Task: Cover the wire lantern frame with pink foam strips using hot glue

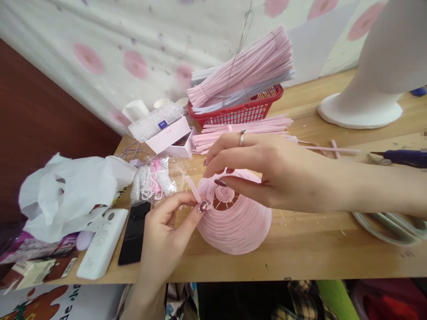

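A pink cone-shaped piece [233,222] wound from pink chenille stems lies on the wooden table [300,249], with a small spiral at its top and thin wire showing there. My left hand [167,226] pinches the loose end of a pink stem [193,189] at the cone's upper left edge. My right hand [267,171], wearing a ring, reaches in from the right and hovers over the cone's top, its fingers curled and touching the winding.
A red basket [240,111] piled with pink stems stands behind, more stems beside it. A bead bag [153,180], pink boxes [167,133], a black phone [133,233], a white device [102,244] and plastic bags [70,191] lie left. A white mannequin stand [363,106], purple tool [403,156] and tray [387,226] sit right.
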Demonstrator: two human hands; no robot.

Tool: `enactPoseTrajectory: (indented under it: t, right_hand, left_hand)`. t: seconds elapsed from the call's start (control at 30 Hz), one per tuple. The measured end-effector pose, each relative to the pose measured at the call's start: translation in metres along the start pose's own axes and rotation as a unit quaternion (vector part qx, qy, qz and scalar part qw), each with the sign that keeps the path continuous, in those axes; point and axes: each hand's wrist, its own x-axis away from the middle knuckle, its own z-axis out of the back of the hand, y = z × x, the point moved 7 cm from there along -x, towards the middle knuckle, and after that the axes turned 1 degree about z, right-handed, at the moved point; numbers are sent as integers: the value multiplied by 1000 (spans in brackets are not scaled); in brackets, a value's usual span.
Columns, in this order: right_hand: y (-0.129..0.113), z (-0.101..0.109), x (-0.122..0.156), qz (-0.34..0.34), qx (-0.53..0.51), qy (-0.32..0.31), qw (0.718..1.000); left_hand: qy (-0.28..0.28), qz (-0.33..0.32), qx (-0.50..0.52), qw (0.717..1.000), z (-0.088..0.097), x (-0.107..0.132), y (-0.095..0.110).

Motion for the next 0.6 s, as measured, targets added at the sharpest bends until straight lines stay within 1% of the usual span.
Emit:
enactPoseTrajectory:
  t: [0.17,0.3,0.43,0.53,0.6]
  right_hand:
    - [3,3,11,-1,20,-2,1000]
    - [2,4,17,-15,23,-17,999]
    - [-1,0,19,-23,26,-36,999]
    - [-4,-2,24,-21,45,-43,998]
    - [-5,2,35,-37,68,-38,996]
  left_hand:
    - [27,2,-9,1000,1,1,2]
    - [35,-26,-47,998,0,1,6]
    - [39,-55,-75,995,-1,3,8]
    - [40,-60,-74,995,-2,4,8]
    - [42,-51,-57,996,-4,4,6]
